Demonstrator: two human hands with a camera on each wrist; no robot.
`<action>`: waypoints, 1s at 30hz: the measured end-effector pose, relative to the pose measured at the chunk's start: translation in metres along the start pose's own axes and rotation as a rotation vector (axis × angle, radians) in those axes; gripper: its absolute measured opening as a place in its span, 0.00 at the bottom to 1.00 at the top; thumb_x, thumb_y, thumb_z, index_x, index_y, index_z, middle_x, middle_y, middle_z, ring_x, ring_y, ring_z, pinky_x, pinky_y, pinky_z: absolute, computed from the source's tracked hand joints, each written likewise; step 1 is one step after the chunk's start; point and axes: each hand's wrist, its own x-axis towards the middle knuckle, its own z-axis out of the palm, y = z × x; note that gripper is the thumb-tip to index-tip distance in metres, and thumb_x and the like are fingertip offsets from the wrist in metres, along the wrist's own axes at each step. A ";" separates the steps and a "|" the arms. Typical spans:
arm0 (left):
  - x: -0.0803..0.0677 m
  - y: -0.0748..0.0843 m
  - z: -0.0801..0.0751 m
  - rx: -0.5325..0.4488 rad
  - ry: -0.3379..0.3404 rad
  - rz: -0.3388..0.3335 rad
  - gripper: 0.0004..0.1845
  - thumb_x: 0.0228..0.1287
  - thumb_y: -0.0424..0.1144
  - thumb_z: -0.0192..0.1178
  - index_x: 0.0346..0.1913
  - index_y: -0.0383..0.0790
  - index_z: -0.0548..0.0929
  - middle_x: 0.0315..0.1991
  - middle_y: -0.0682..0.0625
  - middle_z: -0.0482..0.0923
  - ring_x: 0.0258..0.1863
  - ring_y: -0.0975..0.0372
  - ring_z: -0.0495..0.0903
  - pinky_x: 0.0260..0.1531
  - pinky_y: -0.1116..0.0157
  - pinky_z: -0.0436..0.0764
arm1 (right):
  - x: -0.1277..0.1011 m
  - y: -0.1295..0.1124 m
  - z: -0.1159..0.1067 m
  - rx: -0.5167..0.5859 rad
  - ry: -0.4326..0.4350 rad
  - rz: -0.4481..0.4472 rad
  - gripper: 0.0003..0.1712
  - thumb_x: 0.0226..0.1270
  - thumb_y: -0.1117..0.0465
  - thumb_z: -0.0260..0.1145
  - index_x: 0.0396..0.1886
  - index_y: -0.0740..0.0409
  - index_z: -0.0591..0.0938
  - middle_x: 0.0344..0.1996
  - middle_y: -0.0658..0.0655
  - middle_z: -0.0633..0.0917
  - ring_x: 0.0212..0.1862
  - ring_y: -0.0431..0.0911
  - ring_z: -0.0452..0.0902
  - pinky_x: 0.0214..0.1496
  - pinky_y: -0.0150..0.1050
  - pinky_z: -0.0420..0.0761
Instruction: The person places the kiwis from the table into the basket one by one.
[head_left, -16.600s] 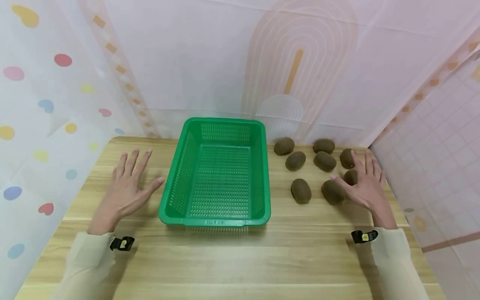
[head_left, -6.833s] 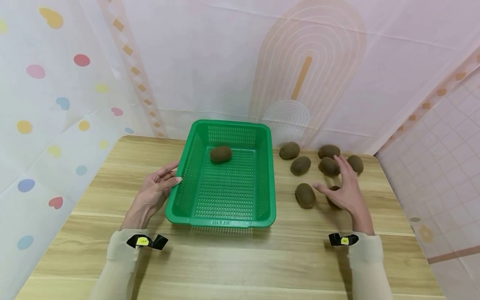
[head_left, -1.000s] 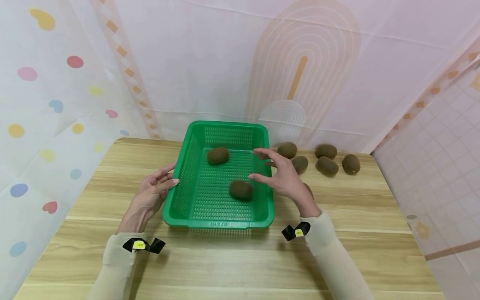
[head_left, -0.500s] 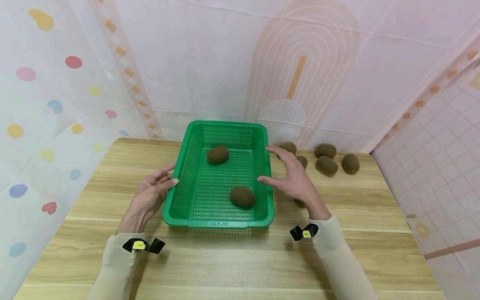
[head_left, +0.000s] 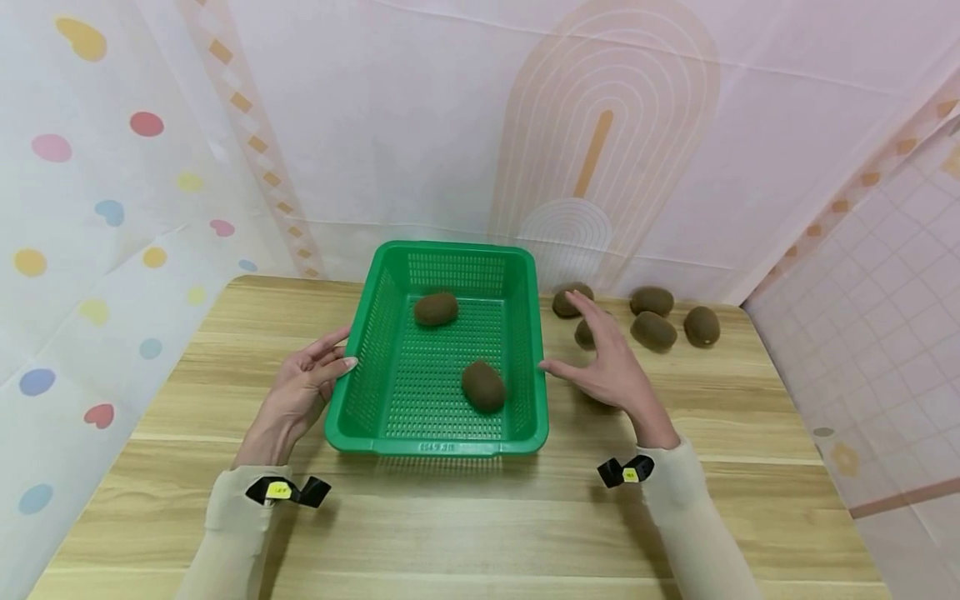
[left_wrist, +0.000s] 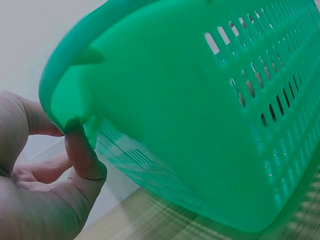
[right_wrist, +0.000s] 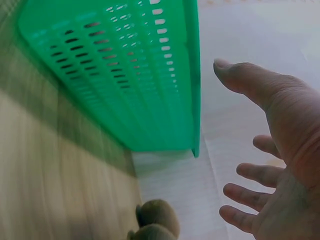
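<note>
A green plastic basket (head_left: pixel 437 447) stands on the table, and my left hand (head_left: pixel 300 387) pinches its left rim between thumb and fingers. The left wrist view shows the thumb under the basket's lip. Two brown kiwifruit lie inside: one kiwifruit (head_left: pixel 436 309) toward the back, another kiwifruit (head_left: pixel 483 387) toward the front right. My right hand (head_left: pixel 611 371) hovers just right of the basket, fingers spread and holding nothing. Beneath it, one kiwifruit (head_left: pixel 600 403) is mostly hidden. Behind its fingers are a kiwifruit (head_left: pixel 567 302) and a partly covered kiwifruit (head_left: pixel 585 335).
Farther right on the wooden table (head_left: pixel 450 525) lie three more kiwifruit, among them a kiwifruit (head_left: pixel 701 327) nearest the right side. A printed cloth backdrop (head_left: pixel 412 125) rises along the back and both sides.
Since the first frame, two kiwifruit have come into the basket and my left hand has taken its rim. Over the last second my right hand withdrew rightward from the basket; the front kiwifruit rolled slightly.
</note>
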 end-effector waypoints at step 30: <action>0.000 0.001 0.000 0.007 0.001 -0.007 0.38 0.70 0.25 0.63 0.79 0.34 0.60 0.46 0.53 0.86 0.42 0.66 0.88 0.43 0.70 0.90 | -0.049 0.061 0.006 -0.108 -0.034 0.161 0.55 0.61 0.51 0.78 0.80 0.63 0.60 0.75 0.69 0.66 0.75 0.67 0.60 0.74 0.68 0.67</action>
